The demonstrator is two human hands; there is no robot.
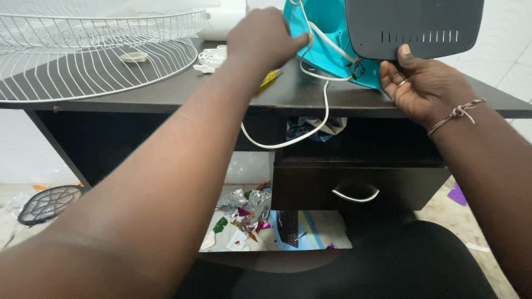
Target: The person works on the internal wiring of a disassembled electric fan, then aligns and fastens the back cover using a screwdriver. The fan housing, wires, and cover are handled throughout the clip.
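Note:
A turquoise fan body (327, 33) with a dark grey slotted back cover (415, 25) lies on the dark wooden desk (310, 94). My left hand (263, 36) is closed against the turquoise shell's left edge, where a white cord (324, 111) runs out and loops down over the desk's front. A yellow-handled tool (270, 79) pokes out from under my left wrist. My right hand (424, 88) grips the lower edge of the grey cover, thumb on top; it wears a ring and a string bracelet.
Two white wire fan grilles (94, 55) are stacked on the desk's left. A small white round part (213, 57) lies behind my left hand. A drawer with a metal handle (356, 194) sits below. Foil scraps (244, 213) and a mesh racket (50, 204) litter the floor.

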